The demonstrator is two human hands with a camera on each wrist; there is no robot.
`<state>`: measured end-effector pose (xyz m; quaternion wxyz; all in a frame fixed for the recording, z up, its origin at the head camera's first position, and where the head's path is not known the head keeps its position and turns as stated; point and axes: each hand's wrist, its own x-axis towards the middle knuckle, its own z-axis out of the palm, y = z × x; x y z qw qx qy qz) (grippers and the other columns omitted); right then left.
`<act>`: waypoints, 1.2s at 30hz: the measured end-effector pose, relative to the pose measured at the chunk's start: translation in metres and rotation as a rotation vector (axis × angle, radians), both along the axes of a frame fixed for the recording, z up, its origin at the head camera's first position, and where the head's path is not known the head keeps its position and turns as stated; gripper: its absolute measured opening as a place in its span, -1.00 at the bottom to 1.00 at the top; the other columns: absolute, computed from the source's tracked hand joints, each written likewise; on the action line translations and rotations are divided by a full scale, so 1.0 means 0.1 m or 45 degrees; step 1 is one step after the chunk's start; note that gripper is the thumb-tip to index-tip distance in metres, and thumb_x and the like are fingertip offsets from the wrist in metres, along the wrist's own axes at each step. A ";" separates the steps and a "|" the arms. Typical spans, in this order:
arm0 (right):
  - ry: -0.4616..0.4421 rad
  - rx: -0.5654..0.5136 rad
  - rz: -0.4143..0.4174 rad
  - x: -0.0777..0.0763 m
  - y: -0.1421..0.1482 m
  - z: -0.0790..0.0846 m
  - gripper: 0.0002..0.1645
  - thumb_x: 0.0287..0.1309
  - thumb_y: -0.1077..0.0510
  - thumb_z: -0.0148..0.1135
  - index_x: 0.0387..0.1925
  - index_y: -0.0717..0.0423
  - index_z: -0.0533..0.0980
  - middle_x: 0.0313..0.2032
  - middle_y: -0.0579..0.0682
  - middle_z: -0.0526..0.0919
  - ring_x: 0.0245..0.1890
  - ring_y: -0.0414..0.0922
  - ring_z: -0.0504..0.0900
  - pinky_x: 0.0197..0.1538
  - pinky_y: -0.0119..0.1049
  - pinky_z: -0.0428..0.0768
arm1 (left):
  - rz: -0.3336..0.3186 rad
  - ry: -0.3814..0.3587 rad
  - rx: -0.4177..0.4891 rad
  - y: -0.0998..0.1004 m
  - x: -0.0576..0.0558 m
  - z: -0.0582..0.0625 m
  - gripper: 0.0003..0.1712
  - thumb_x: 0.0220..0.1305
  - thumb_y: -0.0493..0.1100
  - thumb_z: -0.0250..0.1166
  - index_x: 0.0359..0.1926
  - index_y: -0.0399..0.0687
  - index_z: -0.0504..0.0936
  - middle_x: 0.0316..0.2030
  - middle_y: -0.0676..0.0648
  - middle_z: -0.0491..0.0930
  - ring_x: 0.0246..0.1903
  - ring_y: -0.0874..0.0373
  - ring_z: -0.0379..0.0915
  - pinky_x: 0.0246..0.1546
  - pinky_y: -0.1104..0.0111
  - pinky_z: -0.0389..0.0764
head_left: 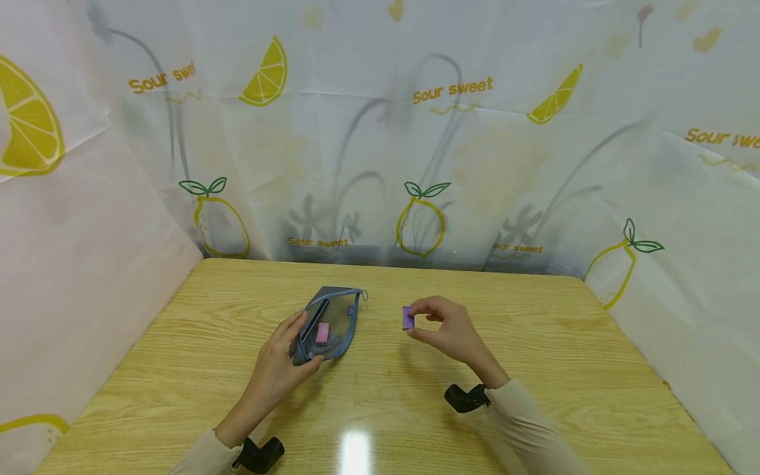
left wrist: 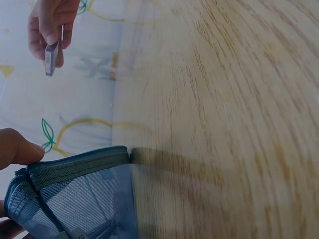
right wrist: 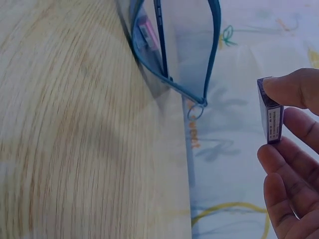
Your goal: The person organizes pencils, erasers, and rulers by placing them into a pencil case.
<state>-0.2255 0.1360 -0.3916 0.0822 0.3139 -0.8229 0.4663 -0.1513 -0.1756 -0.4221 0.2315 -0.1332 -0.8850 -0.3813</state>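
Observation:
My left hand (head_left: 276, 366) grips the near left end of a blue mesh zip pouch (head_left: 353, 324), thumb on one side and fingers on the other. The pouch's mouth gapes open toward me, with a small pink box (head_left: 322, 334) lying inside beside a dark divider or strip. In the left wrist view the pouch's mesh side and zip edge (left wrist: 79, 167) fill the lower left. To the right, above the table, my right hand (head_left: 448, 330) pinches a small flat purple box (head_left: 408, 318) by its ends. A printed white label shows on the box's side (right wrist: 273, 124) in the right wrist view.
Both hands are over a wood-grain table (head_left: 380, 409). A white curtain (head_left: 368, 132) printed with lemons stands behind it and along both sides. The pouch's zip ends in a ring (right wrist: 196, 111) at its far right corner. Black wrist cameras (head_left: 466, 398) sit at both cuffs.

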 end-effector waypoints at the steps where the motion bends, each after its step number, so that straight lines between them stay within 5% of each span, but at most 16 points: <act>1: -0.003 0.003 0.004 0.00 -0.02 0.00 -0.71 -0.01 0.27 0.48 -0.18 0.07 0.65 -0.05 -0.04 0.64 -0.05 0.01 0.61 -0.07 -0.09 0.59 | 0.001 0.003 -0.004 0.00 0.00 0.00 -0.12 -0.12 -0.36 0.55 0.26 -0.49 0.38 0.23 -0.38 0.36 0.13 -0.32 0.36 -0.09 -0.12 0.50; 27: 0.082 0.034 0.099 -0.09 -0.48 0.01 -0.70 0.01 0.22 0.48 -0.16 0.09 0.64 -0.08 -0.04 0.64 -0.08 -0.05 0.62 -0.09 -0.21 0.59 | -0.004 0.004 0.005 -0.01 0.02 0.00 -0.12 -0.14 -0.37 0.55 0.25 -0.49 0.39 0.23 -0.38 0.37 0.16 -0.32 0.34 -0.05 -0.12 0.48; 36: 0.038 0.026 0.112 -0.15 -0.63 -0.05 -0.70 0.00 0.22 0.48 -0.17 0.06 0.64 -0.10 -0.07 0.64 -0.08 -0.10 0.63 -0.09 0.02 0.58 | -0.028 -0.007 0.007 0.00 0.04 0.01 -0.14 -0.10 -0.35 0.55 0.26 -0.47 0.39 0.23 -0.38 0.37 0.15 -0.32 0.34 -0.09 -0.11 0.51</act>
